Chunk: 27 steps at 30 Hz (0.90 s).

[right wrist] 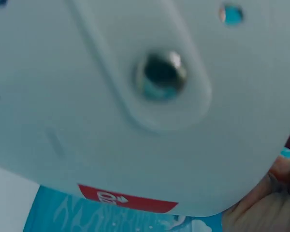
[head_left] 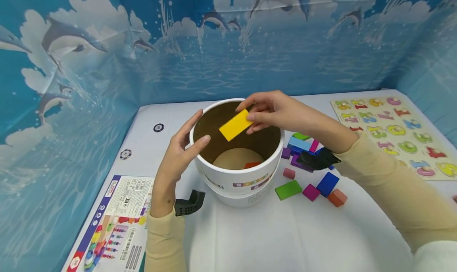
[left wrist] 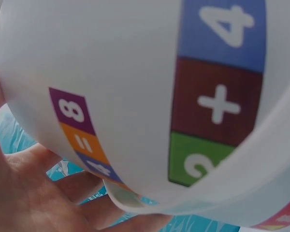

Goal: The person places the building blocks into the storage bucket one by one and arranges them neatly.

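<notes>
A yellow rectangular block (head_left: pixel 235 125) is pinched between the thumb and fingers of my right hand (head_left: pixel 267 110), above the mouth of a white bucket (head_left: pixel 232 179). In the head view my left hand (head_left: pixel 180 151) holds the bucket's left rim, thumb over the edge and fingers along the outside. The left wrist view shows those fingers (left wrist: pixel 82 188) spread beside the bucket wall with its printed number labels (left wrist: pixel 217 104). Inside, on the bucket's floor, lies an orange-red block (head_left: pixel 252 165). The right wrist view shows mostly the bucket's outer wall (right wrist: pixel 111 145), with little of my hand.
Right of the bucket lie several loose blocks, among them a green one (head_left: pixel 288 190), a blue one (head_left: pixel 327 184) and an orange one (head_left: pixel 337 198). A number puzzle board (head_left: pixel 407 145) is at the far right. A printed box (head_left: pixel 118 224) and two chips (head_left: pixel 158 127) are on the left.
</notes>
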Each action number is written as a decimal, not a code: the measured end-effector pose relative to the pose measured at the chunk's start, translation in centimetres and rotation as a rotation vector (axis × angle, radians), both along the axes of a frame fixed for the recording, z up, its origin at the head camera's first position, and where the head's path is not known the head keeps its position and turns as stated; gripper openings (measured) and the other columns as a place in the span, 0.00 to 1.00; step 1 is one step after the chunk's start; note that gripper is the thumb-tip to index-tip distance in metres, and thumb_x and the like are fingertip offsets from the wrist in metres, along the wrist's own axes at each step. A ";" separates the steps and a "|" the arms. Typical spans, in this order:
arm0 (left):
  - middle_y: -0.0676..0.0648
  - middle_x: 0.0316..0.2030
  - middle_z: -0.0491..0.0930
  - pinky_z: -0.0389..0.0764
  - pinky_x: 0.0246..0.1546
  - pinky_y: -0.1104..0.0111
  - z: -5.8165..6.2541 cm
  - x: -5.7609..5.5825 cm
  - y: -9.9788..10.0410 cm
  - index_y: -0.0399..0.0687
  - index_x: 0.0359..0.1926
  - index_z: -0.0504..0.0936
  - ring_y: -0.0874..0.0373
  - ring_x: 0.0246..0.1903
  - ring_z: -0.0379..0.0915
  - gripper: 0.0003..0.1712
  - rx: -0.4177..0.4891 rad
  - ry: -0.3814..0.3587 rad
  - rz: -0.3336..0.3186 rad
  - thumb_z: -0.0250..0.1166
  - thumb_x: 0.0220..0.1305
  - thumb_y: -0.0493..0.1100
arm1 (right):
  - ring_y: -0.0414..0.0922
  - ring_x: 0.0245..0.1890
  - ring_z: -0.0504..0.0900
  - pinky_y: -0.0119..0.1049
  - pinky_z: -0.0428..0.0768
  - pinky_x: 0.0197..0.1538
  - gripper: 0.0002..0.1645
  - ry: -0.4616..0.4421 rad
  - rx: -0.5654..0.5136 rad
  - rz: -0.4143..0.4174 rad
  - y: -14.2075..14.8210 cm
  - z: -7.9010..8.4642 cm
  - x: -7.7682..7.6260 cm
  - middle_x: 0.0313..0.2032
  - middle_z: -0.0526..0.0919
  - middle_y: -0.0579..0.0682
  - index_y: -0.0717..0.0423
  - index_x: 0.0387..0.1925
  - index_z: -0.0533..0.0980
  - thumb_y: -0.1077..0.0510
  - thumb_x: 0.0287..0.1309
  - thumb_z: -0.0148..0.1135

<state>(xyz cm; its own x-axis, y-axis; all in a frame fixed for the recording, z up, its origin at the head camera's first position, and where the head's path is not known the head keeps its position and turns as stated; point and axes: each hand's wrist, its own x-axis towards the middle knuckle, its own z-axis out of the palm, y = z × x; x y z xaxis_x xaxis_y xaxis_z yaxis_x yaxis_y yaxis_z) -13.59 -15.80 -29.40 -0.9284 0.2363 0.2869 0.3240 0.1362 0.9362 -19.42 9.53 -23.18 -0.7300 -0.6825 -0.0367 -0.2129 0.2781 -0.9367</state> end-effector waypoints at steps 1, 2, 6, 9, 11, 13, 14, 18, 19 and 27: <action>0.59 0.63 0.57 0.71 0.47 0.55 0.0 0.0 0.0 0.56 0.65 0.59 0.57 0.60 0.56 0.33 -0.002 0.001 0.001 0.57 0.57 0.41 | 0.50 0.36 0.81 0.39 0.78 0.39 0.20 0.012 0.047 0.037 -0.3 0.1 -0.3 0.43 0.76 0.58 0.63 0.53 0.68 0.62 0.58 0.52; 0.59 0.63 0.57 0.71 0.47 0.54 0.0 0.0 -0.1 0.56 0.65 0.59 0.57 0.60 0.56 0.33 -0.004 0.002 0.003 0.57 0.57 0.41 | 0.49 0.35 0.81 0.39 0.79 0.38 0.19 0.025 0.095 0.076 -0.6 0.2 -0.7 0.43 0.77 0.58 0.63 0.52 0.68 0.62 0.58 0.52; 0.59 0.63 0.57 0.70 0.48 0.54 0.0 0.0 -0.1 0.55 0.65 0.59 0.58 0.60 0.55 0.33 -0.012 0.009 0.011 0.57 0.57 0.41 | 0.47 0.33 0.81 0.38 0.79 0.38 0.16 0.064 0.253 0.267 -2.1 0.0 -1.6 0.39 0.79 0.55 0.62 0.48 0.71 0.63 0.57 0.53; 0.59 0.63 0.57 0.69 0.49 0.53 0.1 0.0 0.0 0.55 0.65 0.59 0.57 0.60 0.55 0.33 -0.012 0.008 0.009 0.57 0.57 0.42 | 0.45 0.31 0.81 0.36 0.79 0.37 0.14 0.076 0.325 0.393 -3.1 -0.4 -1.7 0.35 0.80 0.53 0.61 0.46 0.73 0.63 0.57 0.54; 0.59 0.63 0.57 0.69 0.49 0.53 0.1 0.0 0.0 0.55 0.65 0.59 0.56 0.59 0.56 0.33 -0.013 0.006 0.007 0.57 0.57 0.42 | 0.44 0.30 0.82 0.35 0.79 0.37 0.14 0.083 0.359 0.451 -3.6 -0.7 -1.6 0.33 0.80 0.52 0.61 0.46 0.73 0.64 0.57 0.54; 0.59 0.63 0.57 0.69 0.49 0.52 0.1 0.0 0.0 0.56 0.65 0.59 0.56 0.59 0.56 0.33 -0.012 0.004 0.008 0.58 0.57 0.42 | 0.43 0.30 0.82 0.33 0.79 0.37 0.14 0.104 0.381 0.484 -3.8 -1.0 -1.5 0.32 0.81 0.51 0.60 0.47 0.73 0.65 0.57 0.53; 0.59 0.63 0.57 0.69 0.49 0.52 0.1 0.0 0.0 0.56 0.65 0.59 0.56 0.59 0.56 0.33 -0.011 0.004 0.008 0.58 0.57 0.42 | 0.42 0.31 0.82 0.33 0.78 0.38 0.15 0.120 0.383 0.493 -3.9 -1.1 -1.5 0.32 0.82 0.50 0.60 0.47 0.73 0.66 0.57 0.53; 0.59 0.63 0.57 0.69 0.49 0.52 0.2 0.0 -0.1 0.55 0.65 0.59 0.57 0.60 0.55 0.33 0.000 0.004 0.002 0.57 0.57 0.41 | 0.41 0.33 0.82 0.32 0.78 0.38 0.18 0.200 0.274 0.438 -3.8 -1.2 -1.3 0.34 0.82 0.50 0.60 0.50 0.71 0.67 0.57 0.52; 0.58 0.63 0.57 0.69 0.49 0.52 0.2 0.0 0.0 0.54 0.65 0.59 0.57 0.60 0.55 0.33 0.004 0.003 -0.004 0.57 0.57 0.41 | 0.41 0.34 0.82 0.33 0.78 0.38 0.18 0.221 0.216 0.398 -3.6 -1.2 -1.2 0.35 0.82 0.49 0.60 0.50 0.71 0.67 0.57 0.52; 0.55 0.64 0.56 0.70 0.47 0.52 0.1 -0.1 0.0 0.51 0.65 0.59 0.56 0.60 0.55 0.34 0.023 0.004 -0.028 0.58 0.57 0.40 | 0.49 0.37 0.81 0.39 0.77 0.40 0.16 0.237 -0.322 -0.075 2.0 -2.1 1.6 0.39 0.79 0.60 0.68 0.48 0.71 0.66 0.58 0.51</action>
<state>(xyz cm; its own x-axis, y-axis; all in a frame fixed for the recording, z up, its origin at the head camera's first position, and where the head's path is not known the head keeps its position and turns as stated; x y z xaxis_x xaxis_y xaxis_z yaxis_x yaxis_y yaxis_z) -13.70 -15.82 -29.27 -0.9205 0.2553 0.2959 0.3307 0.1056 0.9378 -17.79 11.54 -25.33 -0.7405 -0.5764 0.3456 -0.4235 0.0008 -0.9059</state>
